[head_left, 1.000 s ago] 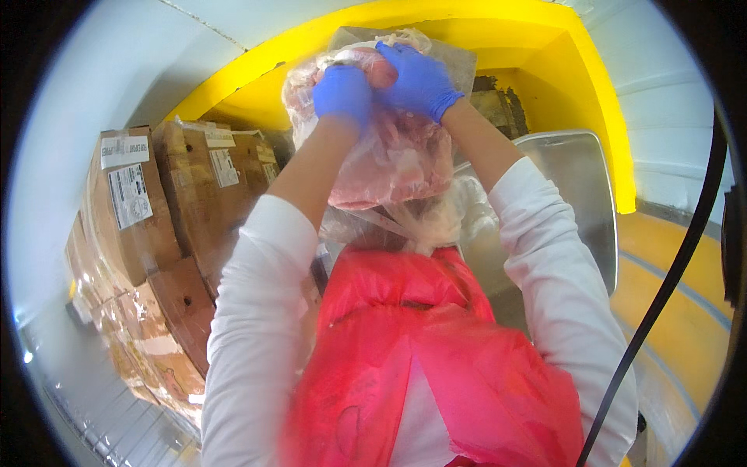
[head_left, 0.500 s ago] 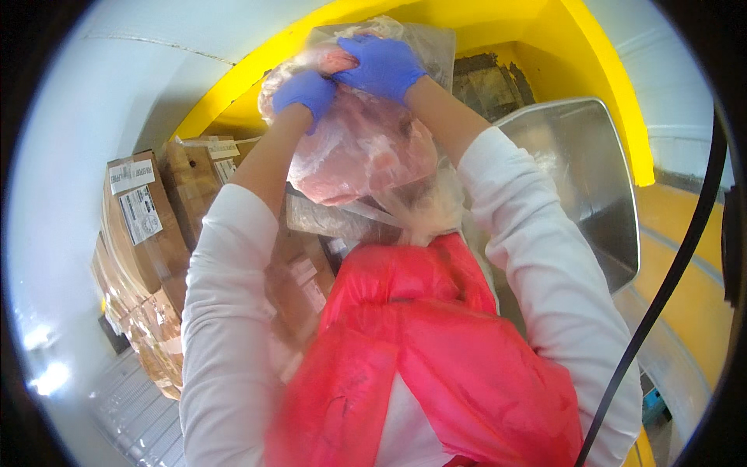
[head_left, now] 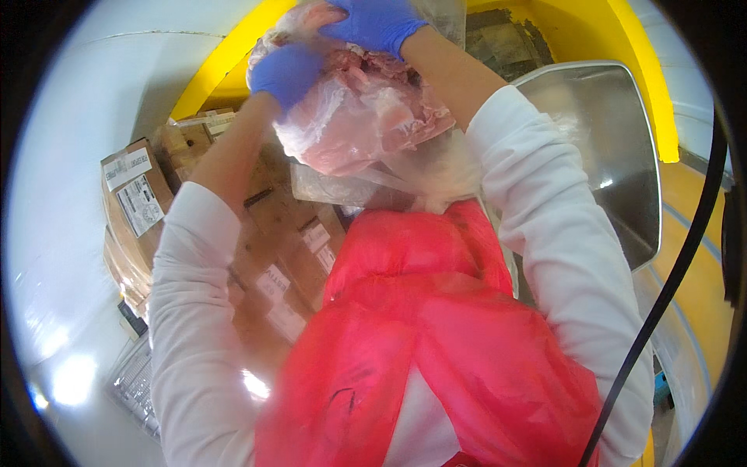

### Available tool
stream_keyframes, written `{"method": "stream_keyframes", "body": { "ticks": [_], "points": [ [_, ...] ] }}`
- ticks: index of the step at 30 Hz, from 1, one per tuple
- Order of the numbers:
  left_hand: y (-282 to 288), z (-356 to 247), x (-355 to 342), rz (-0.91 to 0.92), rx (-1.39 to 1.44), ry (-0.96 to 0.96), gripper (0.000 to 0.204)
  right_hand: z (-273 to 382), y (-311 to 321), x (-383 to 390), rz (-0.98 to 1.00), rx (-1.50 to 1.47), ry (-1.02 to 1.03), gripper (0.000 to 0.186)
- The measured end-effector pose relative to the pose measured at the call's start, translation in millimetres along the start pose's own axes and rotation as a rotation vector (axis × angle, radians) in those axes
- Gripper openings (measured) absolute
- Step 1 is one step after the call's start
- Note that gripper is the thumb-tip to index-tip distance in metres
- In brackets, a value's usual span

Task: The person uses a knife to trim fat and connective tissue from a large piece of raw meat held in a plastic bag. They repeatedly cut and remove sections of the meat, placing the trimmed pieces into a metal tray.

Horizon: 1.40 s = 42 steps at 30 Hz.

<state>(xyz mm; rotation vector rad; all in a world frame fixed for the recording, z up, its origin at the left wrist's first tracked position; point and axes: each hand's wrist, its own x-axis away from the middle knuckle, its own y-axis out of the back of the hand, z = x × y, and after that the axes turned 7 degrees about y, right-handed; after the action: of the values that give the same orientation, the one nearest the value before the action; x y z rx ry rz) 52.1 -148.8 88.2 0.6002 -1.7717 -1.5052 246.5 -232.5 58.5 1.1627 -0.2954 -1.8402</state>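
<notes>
A large piece of raw pink meat (head_left: pixel 350 124) hangs in front of me at the top of the head view, with pale fat and a ragged cut side. My left hand (head_left: pixel 286 75), in a blue glove and slightly blurred, grips its left edge. At the far end, my right hand (head_left: pixel 373 22) in a matching glove closes over the top of the meat. Its fingertips lie partly out of sight. A clear plastic bag (head_left: pixel 443 167) spreads beneath and to the right of the meat, close to my red apron (head_left: pixel 420 249).
Cardboard boxes (head_left: pixel 272 226) with labels are stacked at the left. On the right stands a metal tub (head_left: pixel 615 156) with a raised rim. A yellow frame (head_left: pixel 646 78) curves around the far side. A black strap (head_left: pixel 677 288) crosses the right edge.
Both hands and the meat have shifted toward the top of the view. The meat has turned, so more of its ragged cut side shows. My left forearm has swung slightly left.
</notes>
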Motion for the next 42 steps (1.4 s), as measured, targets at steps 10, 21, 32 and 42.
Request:
{"method": "stream_keyframes", "body": {
  "ticks": [10,21,32,42],
  "points": [
    [45.6,-40.4,30.7,-0.252,0.243,-0.228,0.052,2.0,5.7,1.3,0.110,-0.057,-0.119,0.036],
    [-0.6,-20.6,-12.5,-0.266,0.147,0.113,0.040,-5.9,-9.6,5.9,-0.132,-0.035,-0.011,0.040],
    [9.8,38.6,-22.6,0.132,0.728,0.083,0.029,14.8,16.3,-0.3,0.093,-0.084,-0.154,0.040],
    [-25.9,106.3,118.4,-0.337,0.982,0.287,0.029,16.7,17.9,-2.6,0.208,-0.084,-0.238,0.050]
  ]
}}
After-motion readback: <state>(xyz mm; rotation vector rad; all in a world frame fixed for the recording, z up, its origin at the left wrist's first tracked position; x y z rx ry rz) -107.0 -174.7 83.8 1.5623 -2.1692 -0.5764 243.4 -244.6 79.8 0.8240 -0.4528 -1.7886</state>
